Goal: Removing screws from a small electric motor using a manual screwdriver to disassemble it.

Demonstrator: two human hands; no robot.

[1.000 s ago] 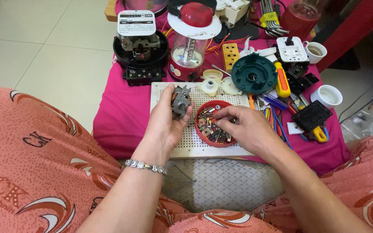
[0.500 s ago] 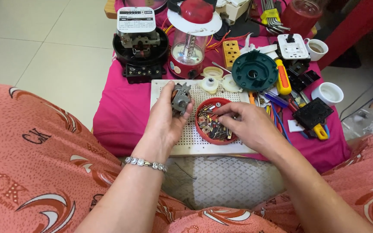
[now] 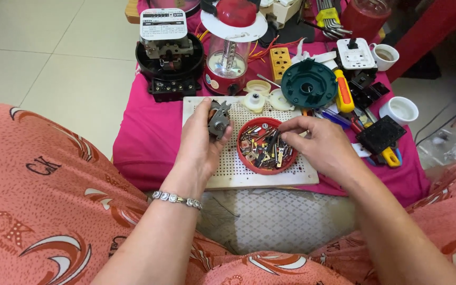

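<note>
A: Left hand (image 3: 199,145): our fingers are wrapped round a small motor (image 3: 218,119), held upright over the perforated board (image 3: 228,169).

B: Right hand (image 3: 320,145)?

A: Fingertips pinched together over the red dish (image 3: 267,145) of screws and metal bits. We can't tell if anything's between them.

B: Around that?

A: Dish sits on the board, board on the pink cloth (image 3: 143,142). Beyond it: green round housing (image 3: 308,83), orange screwdriver (image 3: 343,94), red lantern (image 3: 230,53), black meter (image 3: 169,53). Two white cups (image 3: 402,110) at right.
</note>
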